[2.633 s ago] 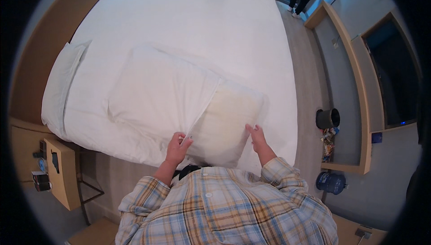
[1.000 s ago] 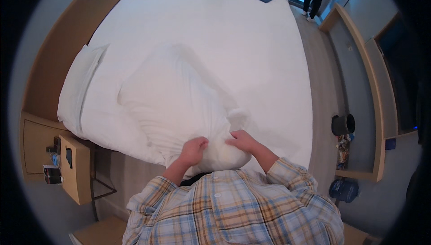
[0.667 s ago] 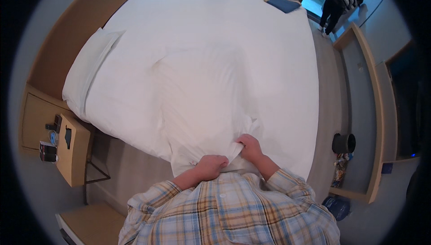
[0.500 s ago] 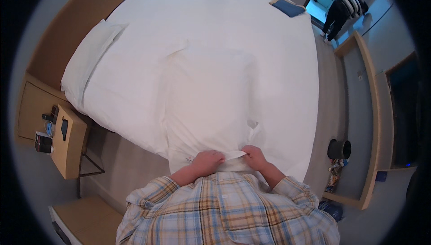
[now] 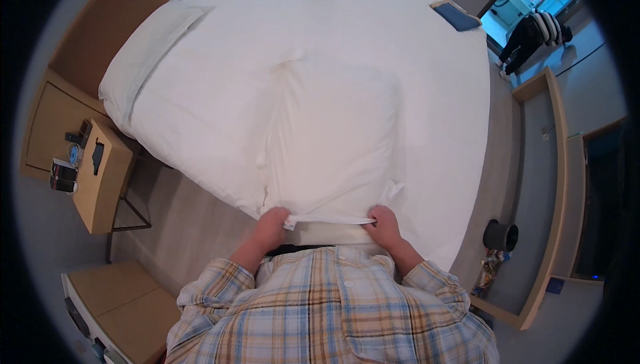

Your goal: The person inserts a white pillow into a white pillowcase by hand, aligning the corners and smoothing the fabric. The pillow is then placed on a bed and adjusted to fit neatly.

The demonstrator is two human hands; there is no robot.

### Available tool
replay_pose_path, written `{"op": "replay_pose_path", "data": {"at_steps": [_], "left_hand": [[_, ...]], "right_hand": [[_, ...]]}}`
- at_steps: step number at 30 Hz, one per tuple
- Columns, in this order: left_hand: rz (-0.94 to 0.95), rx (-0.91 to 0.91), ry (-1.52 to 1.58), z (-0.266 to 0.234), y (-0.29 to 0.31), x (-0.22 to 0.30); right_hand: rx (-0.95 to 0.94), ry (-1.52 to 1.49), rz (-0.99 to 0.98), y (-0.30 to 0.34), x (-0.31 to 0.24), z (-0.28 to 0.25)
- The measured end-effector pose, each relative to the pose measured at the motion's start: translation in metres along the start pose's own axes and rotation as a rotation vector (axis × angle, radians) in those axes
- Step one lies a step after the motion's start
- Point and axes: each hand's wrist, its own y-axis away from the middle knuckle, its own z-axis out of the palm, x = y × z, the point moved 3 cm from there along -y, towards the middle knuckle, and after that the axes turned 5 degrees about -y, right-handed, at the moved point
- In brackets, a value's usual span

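Note:
A white pillow in a pillowcase (image 5: pixel 333 137) lies flat on the bed, its near end toward my body. My left hand (image 5: pixel 272 226) is closed on the left part of the pillowcase's near hem. My right hand (image 5: pixel 384 225) pinches the same hem on the right. Between them the hem is stretched nearly straight, with a strip of pillow (image 5: pixel 330 233) showing under it. A small flap of white fabric (image 5: pixel 393 191) stands up near my right hand.
White sheeting covers the bed (image 5: pixel 440 117). Another pillow (image 5: pixel 150 64) leans by the headboard (image 5: pixel 87 41). A blue folded item (image 5: pixel 457 16) lies at the far right corner. To the left stands a bedside table (image 5: pixel 100 177); right, a dark bin (image 5: pixel 500 236). Another person (image 5: pixel 533 37) bends over near a doorway.
My left hand has moved left along the hem, away from my right hand. The hem is now pulled wider and tauter. My view has shifted slightly.

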Motion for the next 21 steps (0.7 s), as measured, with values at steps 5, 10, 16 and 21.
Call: {"op": "replay_pose_path", "data": {"at_steps": [5,10,16,21], "left_hand": [[0.084,-0.104,-0.046,0.02,0.004,0.02],[0.0,0.105,-0.076,0.014,0.007,0.007],[-0.219,0.32,-0.039,0.014,0.015,-0.038],[-0.363,0.316,0.08,0.032,0.015,-0.076]], "right_hand": [[0.041,-0.027,0.121,0.011,0.023,-0.006],[0.019,-0.398,0.259,0.014,0.06,-0.001],[0.254,-0.216,0.611,-0.001,0.128,-0.014],[-0.086,0.348,0.59,-0.014,0.137,-0.011]]}}
